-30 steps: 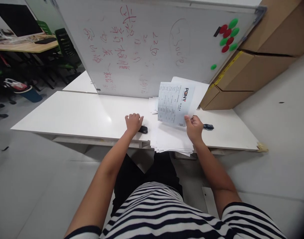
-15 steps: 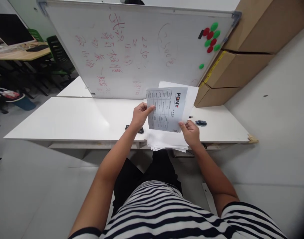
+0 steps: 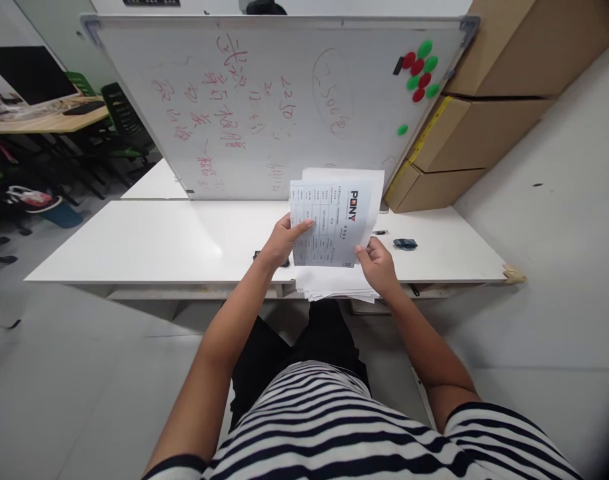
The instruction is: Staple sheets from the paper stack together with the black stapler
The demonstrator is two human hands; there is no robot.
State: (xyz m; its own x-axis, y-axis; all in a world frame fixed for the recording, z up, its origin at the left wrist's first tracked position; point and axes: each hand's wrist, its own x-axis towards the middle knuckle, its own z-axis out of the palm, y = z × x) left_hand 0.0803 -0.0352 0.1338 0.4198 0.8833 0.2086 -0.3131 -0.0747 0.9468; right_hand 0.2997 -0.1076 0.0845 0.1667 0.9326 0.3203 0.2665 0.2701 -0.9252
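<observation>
Both hands hold up a printed sheet of paper [image 3: 329,223] above the white table; it carries a table of text and a "PONY" logo and is turned sideways. My left hand [image 3: 283,240] pinches its left edge, thumb on the printed face. At the lower right corner, my right hand [image 3: 377,263] grips it between thumb and fingers. Behind the printed sheet, a blank white sheet [image 3: 344,175] sticks out at the top and right; whether it is held too, I cannot tell. Below lies a stack of white papers [image 3: 334,283], reaching over the table's front edge.
A whiteboard [image 3: 224,107] with red writing and round magnets stands at the table's [image 3: 149,240] back. Cardboard boxes [image 3: 499,133] are stacked at the right. A small dark blue object [image 3: 405,244] lies right of my hands, and a black object [image 3: 285,262] is partly behind my left wrist.
The blank sheet behind the printed one has shifted left and now shows more above its top edge. My right hand has moved slightly left. Both hands keep their hold.
</observation>
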